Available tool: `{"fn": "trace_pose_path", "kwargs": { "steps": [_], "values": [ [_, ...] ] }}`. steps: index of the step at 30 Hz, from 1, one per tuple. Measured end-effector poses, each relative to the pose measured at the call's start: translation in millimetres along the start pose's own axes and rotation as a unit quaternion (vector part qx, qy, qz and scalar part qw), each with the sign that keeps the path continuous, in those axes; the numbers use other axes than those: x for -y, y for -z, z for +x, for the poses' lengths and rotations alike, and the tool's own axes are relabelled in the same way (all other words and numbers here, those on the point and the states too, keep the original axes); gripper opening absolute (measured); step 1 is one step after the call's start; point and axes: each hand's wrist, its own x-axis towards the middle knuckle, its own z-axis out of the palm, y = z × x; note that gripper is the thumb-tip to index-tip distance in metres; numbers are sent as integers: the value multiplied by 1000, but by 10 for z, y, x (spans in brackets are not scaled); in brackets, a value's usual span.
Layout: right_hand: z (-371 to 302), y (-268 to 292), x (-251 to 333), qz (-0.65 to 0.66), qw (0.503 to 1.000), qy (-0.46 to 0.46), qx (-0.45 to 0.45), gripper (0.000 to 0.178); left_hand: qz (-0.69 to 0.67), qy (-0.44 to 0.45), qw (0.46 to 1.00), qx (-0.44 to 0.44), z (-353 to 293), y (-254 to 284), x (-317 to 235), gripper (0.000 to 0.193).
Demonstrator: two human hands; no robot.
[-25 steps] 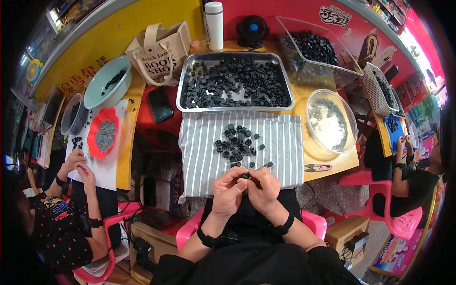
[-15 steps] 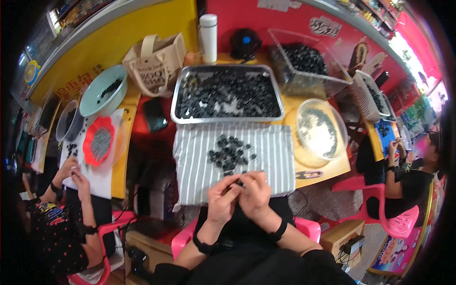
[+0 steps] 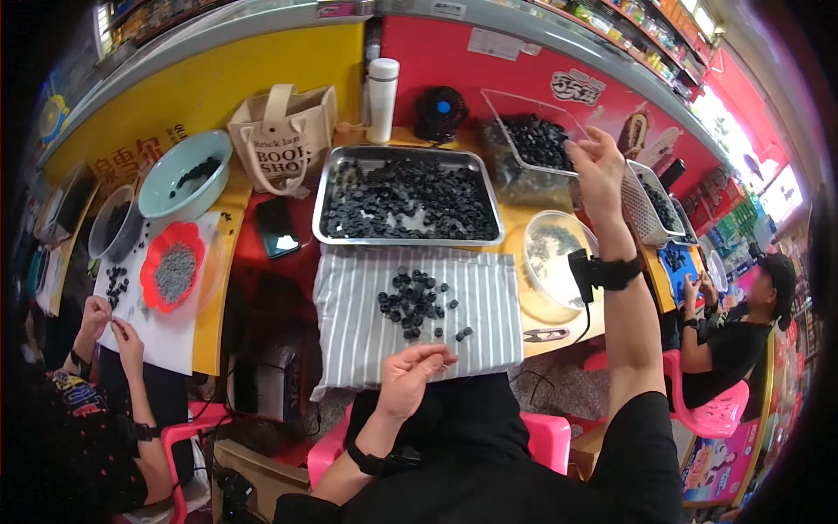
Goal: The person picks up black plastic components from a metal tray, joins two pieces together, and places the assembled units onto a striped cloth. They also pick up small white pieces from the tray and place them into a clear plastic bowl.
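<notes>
A grey striped cloth (image 3: 358,336) lies on the table in front of me, with a loose pile of small black round parts (image 3: 417,301) on it. My left hand (image 3: 412,374) hovers at the cloth's near edge, fingers loosely curled, with nothing visible in it. My right hand (image 3: 598,170) is raised far to the right, over the clear plastic bin (image 3: 515,183) that holds several black parts. Its fingertips point at the bin's rim, and I cannot tell whether they hold a part. A metal tray (image 3: 408,241) full of black parts sits behind the cloth.
A glass bowl (image 3: 543,293) and a white basket (image 3: 648,218) stand at the right. At the back are a tote bag (image 3: 284,140), a white bottle (image 3: 381,96) and a small fan (image 3: 439,113). A phone (image 3: 278,237) lies left of the tray. Other people's hands (image 3: 109,325) work at the left, and a seated person (image 3: 733,345) works at the right.
Both hands were together at the cloth's near edge, pinching a small black part. My right hand has since lifted away to the clear bin at the right; the left stays by the cloth.
</notes>
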Motion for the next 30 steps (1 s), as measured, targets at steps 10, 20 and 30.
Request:
{"fn": "trace_pose_path", "kwargs": {
  "steps": [10,20,30],
  "values": [
    [-2021,-607,42,-2,897,5,441,21,46,48,996,51,-84,-39,-161,18],
    [-2026,-971,-49,-110,877,143,444,23,58,46,997,25,-71,9,-146,19],
    [-2049,-470,156,78,924,6,375,29,7,28,999,-26,-38,28,-113,23]
  ]
}}
